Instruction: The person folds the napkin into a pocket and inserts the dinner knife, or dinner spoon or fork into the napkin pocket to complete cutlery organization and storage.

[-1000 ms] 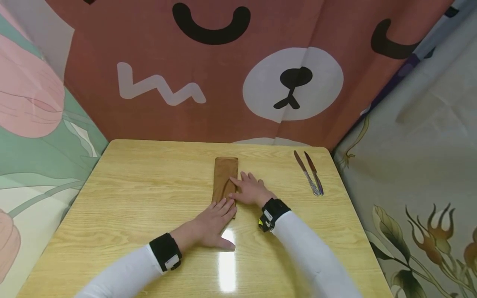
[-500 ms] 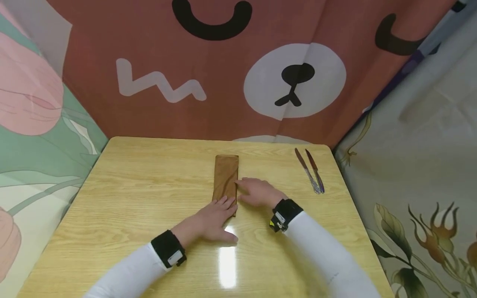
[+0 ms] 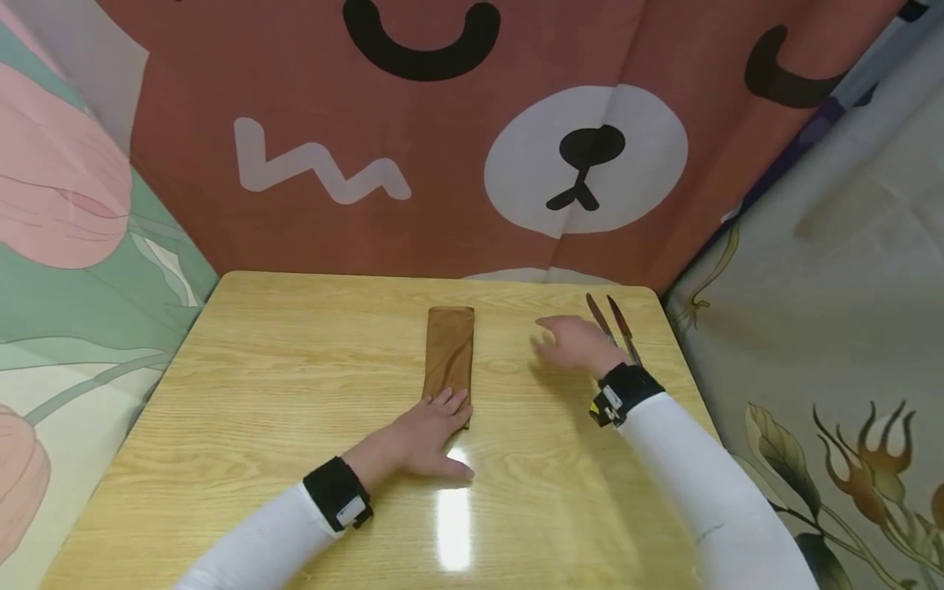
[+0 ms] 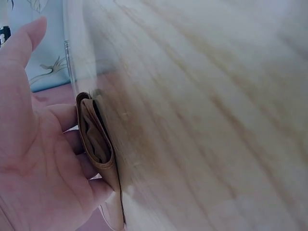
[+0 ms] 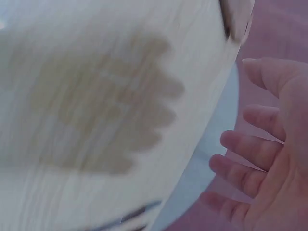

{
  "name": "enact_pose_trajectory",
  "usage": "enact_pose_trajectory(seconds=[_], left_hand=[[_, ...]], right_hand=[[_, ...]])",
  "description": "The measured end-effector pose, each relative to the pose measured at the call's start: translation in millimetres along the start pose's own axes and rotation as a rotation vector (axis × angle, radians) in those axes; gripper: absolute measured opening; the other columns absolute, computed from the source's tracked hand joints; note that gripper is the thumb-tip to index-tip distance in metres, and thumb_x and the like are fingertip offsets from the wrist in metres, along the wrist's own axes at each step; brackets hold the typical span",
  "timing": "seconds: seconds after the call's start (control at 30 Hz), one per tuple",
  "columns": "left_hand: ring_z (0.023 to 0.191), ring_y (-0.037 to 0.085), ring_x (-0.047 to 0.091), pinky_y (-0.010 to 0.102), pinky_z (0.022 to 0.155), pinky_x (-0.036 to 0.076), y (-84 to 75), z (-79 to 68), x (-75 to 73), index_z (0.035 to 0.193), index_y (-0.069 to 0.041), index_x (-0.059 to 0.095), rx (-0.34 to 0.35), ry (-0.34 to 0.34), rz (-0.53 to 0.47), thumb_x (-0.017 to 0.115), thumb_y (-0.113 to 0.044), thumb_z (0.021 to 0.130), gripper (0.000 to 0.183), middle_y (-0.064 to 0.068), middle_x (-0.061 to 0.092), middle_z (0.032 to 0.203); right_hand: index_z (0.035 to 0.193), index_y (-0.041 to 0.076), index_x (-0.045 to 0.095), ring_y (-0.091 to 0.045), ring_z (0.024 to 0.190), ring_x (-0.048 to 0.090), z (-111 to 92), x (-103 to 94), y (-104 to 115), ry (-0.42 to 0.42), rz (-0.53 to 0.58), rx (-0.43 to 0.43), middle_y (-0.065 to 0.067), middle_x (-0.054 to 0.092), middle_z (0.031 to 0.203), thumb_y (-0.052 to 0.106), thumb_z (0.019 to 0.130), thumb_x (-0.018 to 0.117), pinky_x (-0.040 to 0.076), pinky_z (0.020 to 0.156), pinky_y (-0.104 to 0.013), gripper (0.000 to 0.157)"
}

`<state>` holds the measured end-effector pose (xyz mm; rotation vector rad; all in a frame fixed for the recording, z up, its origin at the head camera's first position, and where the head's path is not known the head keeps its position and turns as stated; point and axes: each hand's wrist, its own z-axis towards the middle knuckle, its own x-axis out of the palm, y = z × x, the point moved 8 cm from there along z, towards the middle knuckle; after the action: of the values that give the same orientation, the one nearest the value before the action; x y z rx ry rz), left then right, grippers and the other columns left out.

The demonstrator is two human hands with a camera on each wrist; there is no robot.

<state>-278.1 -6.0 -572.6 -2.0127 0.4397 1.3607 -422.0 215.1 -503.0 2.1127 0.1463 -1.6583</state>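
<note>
A brown cloth, folded into a narrow strip, lies lengthwise in the middle of the table. My left hand rests its fingertips on the cloth's near end, fingers straight and thumb spread. In the left wrist view the rolled layers of the cloth show at that end, under the fingers. My right hand is above the table to the right of the cloth, fingers loosely bent and holding nothing. Just beyond it lie two knives, their handles partly hidden by the hand and wrist.
The wooden table ends at the back against a brown curtain with a bear face. A patterned grey curtain hangs along the right side. Light glares off the tabletop near the left hand.
My right hand has left the cloth's right edge and moved right, over to the knives. The left hand has stayed on the cloth, whose creases are smoother on the right.
</note>
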Motion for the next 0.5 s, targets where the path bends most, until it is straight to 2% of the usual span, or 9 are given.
enact_pose_trajectory(seconds=[0.2,0.33,0.43,0.5], left_hand=[[0.149,0.034,0.007,0.058,0.115,0.018,0.1,0.1,1.3,0.155,-0.013,0.022,-0.002,0.008,0.010,0.047,-0.086,0.074,0.112,0.012,0.007,0.163],[0.149,0.034,0.007,0.057,0.115,0.018,0.5,-0.6,0.2,0.155,-0.013,0.022,-0.006,0.005,0.014,0.048,-0.085,0.075,0.111,0.012,0.007,0.163],[0.149,0.035,0.008,0.058,0.115,0.018,0.3,-0.7,-1.2,0.155,-0.013,0.023,-0.007,0.004,0.012,0.048,-0.085,0.075,0.111,0.012,0.008,0.163],[0.149,0.035,0.008,0.058,0.115,0.018,0.0,-1.4,-2.1,0.155,-0.013,0.023,-0.009,0.007,0.007,0.049,-0.085,0.075,0.111,0.012,0.009,0.163]], right_hand=[[0.144,0.005,0.045,-0.037,0.125,0.052,-2,-29.6,-52,-0.048,0.003,0.112,-0.019,0.055,0.138,0.041,0.094,0.059,0.038,0.104,-0.054,0.064],[0.135,-0.003,0.052,-0.040,0.115,0.056,-5,-48.6,-78,-0.117,0.012,0.155,-0.024,0.059,0.128,0.036,0.091,0.065,0.043,0.095,-0.056,0.060],[0.103,-0.003,0.064,-0.035,0.084,0.060,-10,-56.1,-95,-0.165,0.030,0.196,-0.018,0.063,0.090,0.032,0.089,0.067,0.048,0.073,-0.048,0.038],[0.080,0.001,0.060,-0.028,0.066,0.054,-13,-56.4,-105,-0.181,0.043,0.224,-0.009,0.053,0.069,0.031,0.088,0.068,0.043,0.059,-0.041,0.032]])
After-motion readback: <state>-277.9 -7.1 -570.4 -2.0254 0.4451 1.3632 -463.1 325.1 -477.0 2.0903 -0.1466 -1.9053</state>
